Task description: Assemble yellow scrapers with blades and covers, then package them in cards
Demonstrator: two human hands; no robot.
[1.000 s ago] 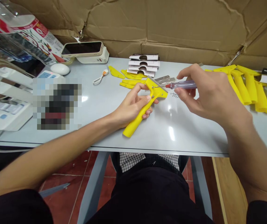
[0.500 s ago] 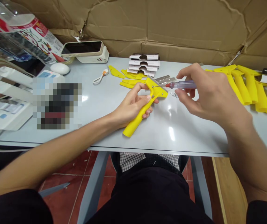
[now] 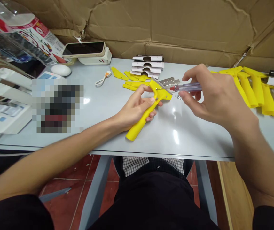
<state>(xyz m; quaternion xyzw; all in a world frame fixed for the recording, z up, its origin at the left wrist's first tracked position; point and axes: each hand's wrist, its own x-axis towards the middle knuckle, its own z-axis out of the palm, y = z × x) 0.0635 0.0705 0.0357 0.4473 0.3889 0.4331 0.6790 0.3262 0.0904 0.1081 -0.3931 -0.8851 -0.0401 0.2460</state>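
My left hand (image 3: 140, 107) is closed round the neck of a yellow scraper (image 3: 139, 124), its handle slanting toward the table's front edge. Two screws show in the scraper's head, and a metal blade edge lies along its far side. In my right hand (image 3: 213, 92) is a screwdriver (image 3: 188, 87) with a clear handle and red collar, held by the fingers. Its tip meets the left screw on the scraper head. Just beyond lie several metal blades (image 3: 169, 81) and small nuts (image 3: 178, 97). Yellow blade covers (image 3: 133, 85) rest behind my left hand.
Several yellow scraper handles (image 3: 268, 102) lie at the right. Stacked white boxes (image 3: 147, 65) stand at the back, before a cardboard wall (image 3: 187, 28). On the left are a phone (image 3: 85, 49), a short cable (image 3: 103, 78), a bottle (image 3: 41, 38) and a power strip (image 3: 14, 118).
Almost nothing differs. Both hands keep their places, and the screwdriver tip stays at the same screw, with only a tiny shift of my right fingers on its handle.
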